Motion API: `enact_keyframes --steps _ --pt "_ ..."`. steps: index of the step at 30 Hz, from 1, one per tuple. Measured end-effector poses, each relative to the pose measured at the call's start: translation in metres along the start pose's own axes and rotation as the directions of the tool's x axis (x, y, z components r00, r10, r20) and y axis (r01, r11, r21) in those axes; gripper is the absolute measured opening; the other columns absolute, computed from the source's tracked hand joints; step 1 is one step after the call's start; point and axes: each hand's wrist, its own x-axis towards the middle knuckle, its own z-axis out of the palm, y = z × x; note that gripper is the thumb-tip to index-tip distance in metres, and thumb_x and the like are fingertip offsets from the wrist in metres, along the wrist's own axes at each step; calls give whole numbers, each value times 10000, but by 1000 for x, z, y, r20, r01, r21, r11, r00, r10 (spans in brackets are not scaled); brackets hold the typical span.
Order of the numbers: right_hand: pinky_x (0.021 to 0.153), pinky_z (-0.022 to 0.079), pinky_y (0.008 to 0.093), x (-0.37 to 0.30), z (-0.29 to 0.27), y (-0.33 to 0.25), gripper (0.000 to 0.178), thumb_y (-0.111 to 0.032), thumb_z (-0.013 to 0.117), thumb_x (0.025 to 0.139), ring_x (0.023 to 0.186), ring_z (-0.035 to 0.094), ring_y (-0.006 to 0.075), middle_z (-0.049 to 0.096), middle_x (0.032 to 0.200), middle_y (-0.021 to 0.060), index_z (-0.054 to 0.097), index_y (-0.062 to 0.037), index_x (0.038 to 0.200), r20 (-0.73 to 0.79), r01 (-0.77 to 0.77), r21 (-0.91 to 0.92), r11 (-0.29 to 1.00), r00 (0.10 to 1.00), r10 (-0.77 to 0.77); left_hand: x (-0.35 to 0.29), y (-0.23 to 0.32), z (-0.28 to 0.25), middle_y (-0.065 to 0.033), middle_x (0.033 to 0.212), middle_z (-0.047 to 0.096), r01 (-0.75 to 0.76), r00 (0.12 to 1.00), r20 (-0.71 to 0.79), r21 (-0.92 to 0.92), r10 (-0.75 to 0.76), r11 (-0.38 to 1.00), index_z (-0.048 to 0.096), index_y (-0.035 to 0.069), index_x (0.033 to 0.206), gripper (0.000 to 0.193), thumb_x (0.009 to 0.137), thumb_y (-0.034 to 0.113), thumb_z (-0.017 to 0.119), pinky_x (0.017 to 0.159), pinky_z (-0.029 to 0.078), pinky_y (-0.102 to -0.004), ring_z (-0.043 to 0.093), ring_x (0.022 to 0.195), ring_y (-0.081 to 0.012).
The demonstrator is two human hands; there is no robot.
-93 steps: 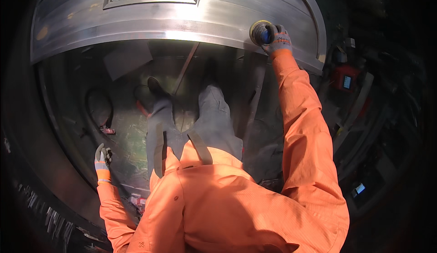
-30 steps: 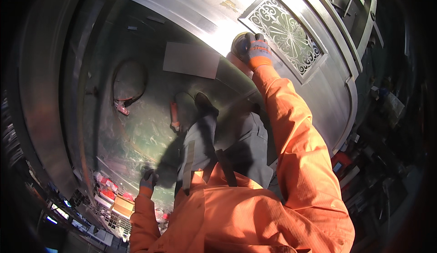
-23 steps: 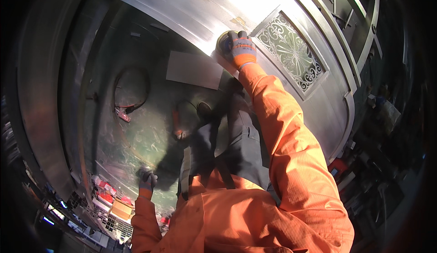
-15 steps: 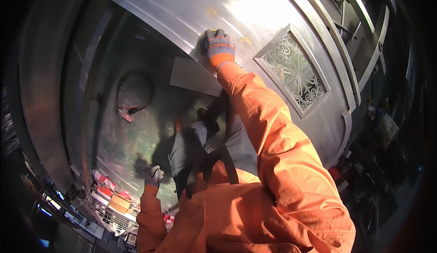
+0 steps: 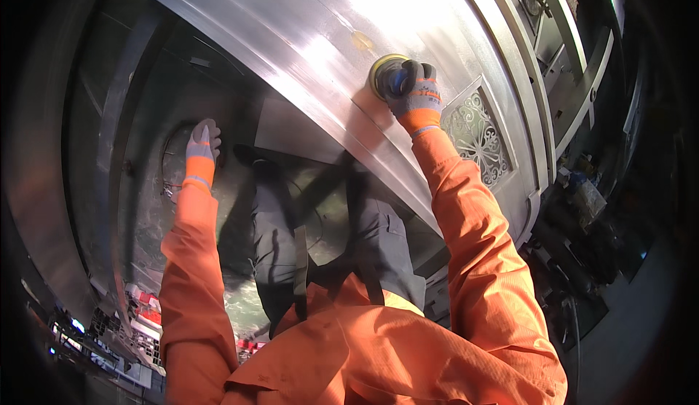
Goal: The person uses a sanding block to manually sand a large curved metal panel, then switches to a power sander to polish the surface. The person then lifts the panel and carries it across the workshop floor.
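Observation:
My right hand (image 5: 419, 95), in a grey and orange glove, is wrapped round a round handheld sander (image 5: 381, 76) with a dark and blue body and a yellow-edged pad. The sander rests on a large silver metal door panel (image 5: 306, 48), left of a framed scrollwork grille (image 5: 478, 139). Part of the sander's body is hidden under my fingers. Out to the left, my gloved left hand (image 5: 204, 141) hangs above the floor, away from the panel, its fingers loosely stretched and holding nothing.
A hose (image 5: 169, 150) lies on the floor near my left hand. A flat grey sheet (image 5: 291, 130) shows under the panel's near edge. Metal frame bars (image 5: 593, 92) stand at the right, and red and white packages (image 5: 149, 309) sit at lower left.
My right hand and the sander have moved right and slightly nearer, toward the grille. My left hand has risen from the lower left to farther forward. The whole view has shifted somewhat.

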Motion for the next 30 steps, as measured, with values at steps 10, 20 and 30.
enact_keyframes --steps 10,20,30 --pt "854 548 517 66 20 -68 459 -189 753 787 1054 610 437 569 1199 203 586 -142 1212 116 97 -71 993 989 -89 121 206 184 -227 1315 650 -93 682 -708 165 184 982 561 -1 1364 762 932 626 597 985 527 -480 644 1187 -402" --pt "849 545 511 147 34 -130 513 -211 816 738 1029 608 469 600 1151 250 618 -119 1202 209 212 -86 973 959 -191 90 218 203 -249 1299 661 -56 692 -694 227 202 972 543 -46 1372 690 997 533 530 1027 500 -443 652 1192 -401" --pt "771 548 541 153 27 -145 406 -192 777 746 932 633 468 567 1136 226 614 -150 1115 283 213 -81 974 942 -182 90 218 202 -272 1280 660 -76 717 -671 191 186 979 533 -65 1370 714 998 544 519 1011 511 -459 659 1172 -411"
